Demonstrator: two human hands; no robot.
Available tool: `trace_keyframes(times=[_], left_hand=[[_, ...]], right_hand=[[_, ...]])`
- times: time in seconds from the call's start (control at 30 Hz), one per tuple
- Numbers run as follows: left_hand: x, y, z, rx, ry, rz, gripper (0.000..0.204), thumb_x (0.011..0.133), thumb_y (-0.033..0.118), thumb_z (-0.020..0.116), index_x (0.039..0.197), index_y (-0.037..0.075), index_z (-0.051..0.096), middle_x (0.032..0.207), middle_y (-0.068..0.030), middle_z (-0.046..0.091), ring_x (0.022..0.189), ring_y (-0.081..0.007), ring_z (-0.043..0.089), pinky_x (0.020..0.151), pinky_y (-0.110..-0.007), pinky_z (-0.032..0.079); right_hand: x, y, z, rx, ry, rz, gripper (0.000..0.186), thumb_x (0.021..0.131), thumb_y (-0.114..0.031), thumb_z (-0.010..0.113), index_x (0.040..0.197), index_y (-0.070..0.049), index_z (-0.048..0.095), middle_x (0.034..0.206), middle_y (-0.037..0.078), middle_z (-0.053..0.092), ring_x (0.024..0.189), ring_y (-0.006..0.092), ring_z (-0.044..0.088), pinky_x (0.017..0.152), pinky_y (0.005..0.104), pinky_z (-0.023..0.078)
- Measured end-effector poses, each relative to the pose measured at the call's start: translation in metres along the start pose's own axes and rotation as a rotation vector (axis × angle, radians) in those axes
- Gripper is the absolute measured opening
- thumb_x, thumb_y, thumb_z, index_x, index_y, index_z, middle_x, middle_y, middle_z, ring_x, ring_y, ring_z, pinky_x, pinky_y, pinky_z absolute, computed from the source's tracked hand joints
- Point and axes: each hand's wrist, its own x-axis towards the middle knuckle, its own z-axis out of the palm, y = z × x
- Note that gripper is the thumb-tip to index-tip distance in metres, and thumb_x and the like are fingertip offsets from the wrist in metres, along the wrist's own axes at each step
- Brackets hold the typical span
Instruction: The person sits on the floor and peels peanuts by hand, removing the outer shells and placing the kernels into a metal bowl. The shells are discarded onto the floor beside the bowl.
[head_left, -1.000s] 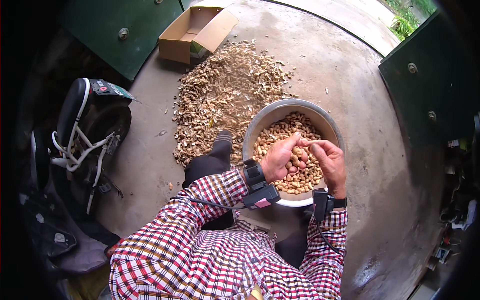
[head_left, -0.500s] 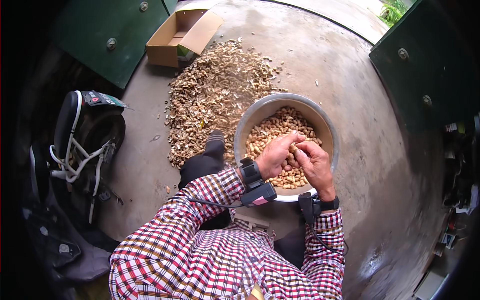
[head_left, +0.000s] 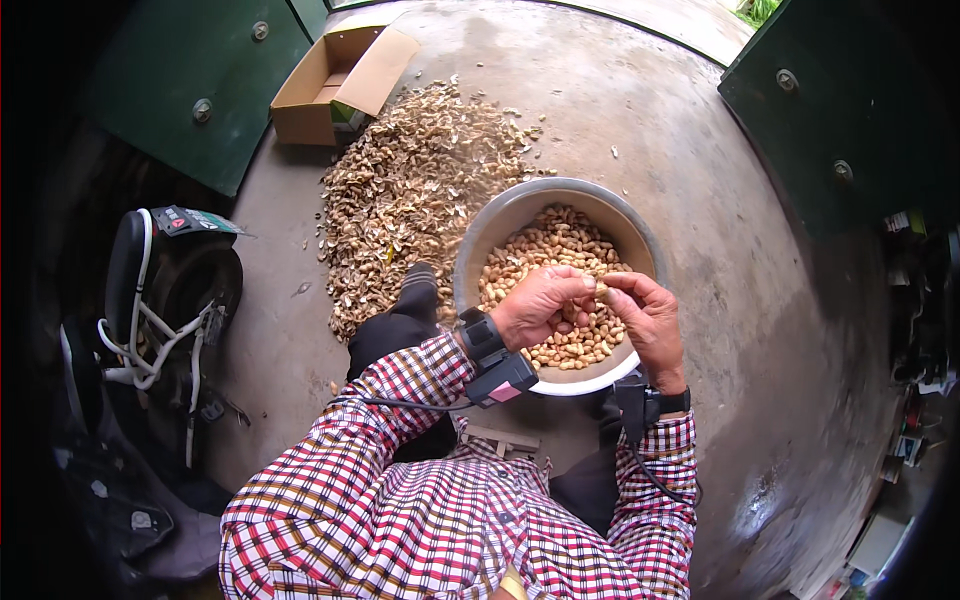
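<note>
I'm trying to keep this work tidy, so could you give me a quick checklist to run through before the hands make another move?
1. Peanut gripped: ok, pinched at the fingertips between the left hand and right hand.
2. Its shell cracked: cannot tell, too small and partly covered by fingers.
3. Both hands above the basin: ok.
4. More peanuts within the basin: ok, many lie there.
5. Shell heap free of the foot: not ok, the foot overlaps its near edge in this view.
6. Heap clear of the basin's rim: cannot tell, shells reach close beside it.
</note>
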Motion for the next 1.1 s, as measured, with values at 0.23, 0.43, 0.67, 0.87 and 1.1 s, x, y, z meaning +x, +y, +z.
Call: trace_keyframes(times=[0.23,0.43,0.67,0.87,1.1], left_hand=[[-0.001,0.000,0.006,0.013,0.014,0.054,0.009,0.078,0.013,0.059,0.081,0.007,0.052,0.066,-0.0031,0.056,0.053,-0.0088,0.056,0.037,-0.017,0.034],[-0.004,0.003,0.006,0.077,0.032,0.050,0.011,0.077,0.012,0.060,0.083,0.004,0.056,0.064,-0.0025,0.055,0.050,-0.0075,0.051,0.038,-0.018,0.034],[-0.006,0.002,0.007,0.127,0.032,0.042,0.015,0.077,0.014,0.062,0.083,0.002,0.057,0.062,-0.0027,0.052,0.049,-0.0076,0.048,0.040,-0.018,0.033],[-0.008,0.007,0.011,0.136,0.058,0.077,0.015,0.075,0.014,0.064,0.081,0.002,0.057,0.065,-0.0034,0.055,0.051,-0.0072,0.048,0.042,-0.018,0.034],[-0.006,0.004,0.008,0.150,0.009,0.147,0.011,0.074,0.010,0.064,0.080,0.003,0.058,0.066,-0.0023,0.056,0.051,-0.0063,0.048,0.044,-0.018,0.035]], right_hand=[[0.003,0.010,-0.013,0.239,0.045,0.136,0.015,0.080,-0.014,0.060,0.086,0.000,0.061,0.078,0.002,0.060,0.068,0.0062,0.054,0.062,0.0187,0.043],[0.007,0.006,-0.004,0.173,-0.011,0.121,0.013,0.080,-0.013,0.061,0.082,0.000,0.061,0.074,0.000,0.059,0.065,0.0053,0.051,0.059,0.0183,0.041],[0.008,0.007,0.002,0.127,-0.026,0.089,0.011,0.080,-0.011,0.060,0.081,0.000,0.062,0.074,0.000,0.060,0.068,0.0063,0.053,0.062,0.0196,0.042],[0.009,0.021,0.005,0.365,-0.024,0.182,0.043,0.075,-0.027,0.066,0.104,0.001,0.054,0.095,0.007,0.057,0.086,0.0120,0.053,0.075,0.0238,0.043],[0.007,0.013,0.028,0.370,-0.153,0.178,0.108,0.054,-0.048,0.077,0.129,0.005,0.021,0.114,0.014,0.048,0.102,0.0200,0.048,0.083,0.0278,0.041]])
